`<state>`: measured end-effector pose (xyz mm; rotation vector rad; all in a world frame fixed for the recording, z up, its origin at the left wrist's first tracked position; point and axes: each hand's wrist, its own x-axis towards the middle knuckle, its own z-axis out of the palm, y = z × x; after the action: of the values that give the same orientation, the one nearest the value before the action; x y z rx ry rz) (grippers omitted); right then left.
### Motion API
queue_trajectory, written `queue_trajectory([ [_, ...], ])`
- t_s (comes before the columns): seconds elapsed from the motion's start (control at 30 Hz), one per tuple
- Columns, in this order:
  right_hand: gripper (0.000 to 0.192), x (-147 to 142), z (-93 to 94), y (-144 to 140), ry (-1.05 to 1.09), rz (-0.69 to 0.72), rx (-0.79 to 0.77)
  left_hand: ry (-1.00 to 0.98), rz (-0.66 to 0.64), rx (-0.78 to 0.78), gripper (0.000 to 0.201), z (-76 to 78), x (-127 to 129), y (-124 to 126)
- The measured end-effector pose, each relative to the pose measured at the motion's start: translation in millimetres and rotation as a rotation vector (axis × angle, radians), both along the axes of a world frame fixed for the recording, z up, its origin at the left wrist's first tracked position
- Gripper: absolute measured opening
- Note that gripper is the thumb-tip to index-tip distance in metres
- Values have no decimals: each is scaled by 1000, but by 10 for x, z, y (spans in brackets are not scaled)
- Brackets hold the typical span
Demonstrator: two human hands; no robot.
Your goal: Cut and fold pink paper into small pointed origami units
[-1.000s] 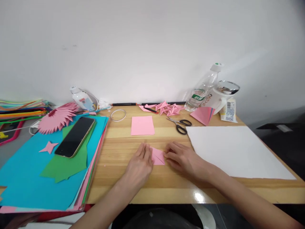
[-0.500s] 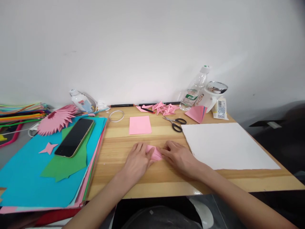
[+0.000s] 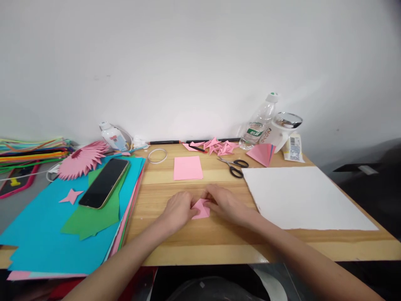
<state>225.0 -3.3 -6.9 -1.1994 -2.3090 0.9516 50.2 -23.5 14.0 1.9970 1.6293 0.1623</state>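
A small folded piece of pink paper is held just above the wooden table, between both hands. My left hand is closed, its thumb and fingers pinching the paper's left side. From the right, my right hand grips the upper right edge between thumb and fingers. Part of the paper is hidden by the fingertips. Beyond the hands lies a square stack of pink paper. Scissors with black handles rest to its right, and several folded pink paper pieces are heaped behind.
Blue paper sheets at left carry a phone and a pink paper star. A white board lies at right. Along the wall stand a water bottle, a white mug and a glue bottle. A tape ring lies nearby.
The pink paper has been turned and lifted slightly, now showing a different outline. My right hand's fingers have moved up to its top edge. The whole view has shifted a little.
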Motion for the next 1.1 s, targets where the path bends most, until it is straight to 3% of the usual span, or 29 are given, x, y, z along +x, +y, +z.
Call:
queue_trajectory([
  [0.07, 5, -11, -19, 70, 226, -33, -116, -234, 49, -14, 32, -26, -35, 70],
  [0.17, 27, -62, 8, 165, 507, -151, -244, -580, 187, -75, 36, -12, -52, 147],
  [0.3, 43, -179, 74, 236, 719, -193, -385, -800, 248, -157, 31, 73, -61, 210],
  [0.43, 45, -256, 55, 278, 815, -281, -359, -846, 175, -163, 34, 93, -115, 280],
  [0.73, 34, -344, -107, 274, 838, -299, -338, -848, 151, -32, 47, -111, -244, 346],
  [0.8, 26, -353, -136, 264, 822, -286, -303, -857, 175, -27, 42, -125, -243, 345],
  [0.9, 19, -359, -175, 235, 776, -297, -306, -980, 251, -45, 20, -146, -212, 323],
  [1.0, 19, -367, -195, 191, 763, -331, -286, -1101, 314, 38, 26, -176, -177, 282],
  [1.1, 20, -372, -186, 149, 761, -350, -246, -994, 323, 169, 12, -203, -177, 249],
])
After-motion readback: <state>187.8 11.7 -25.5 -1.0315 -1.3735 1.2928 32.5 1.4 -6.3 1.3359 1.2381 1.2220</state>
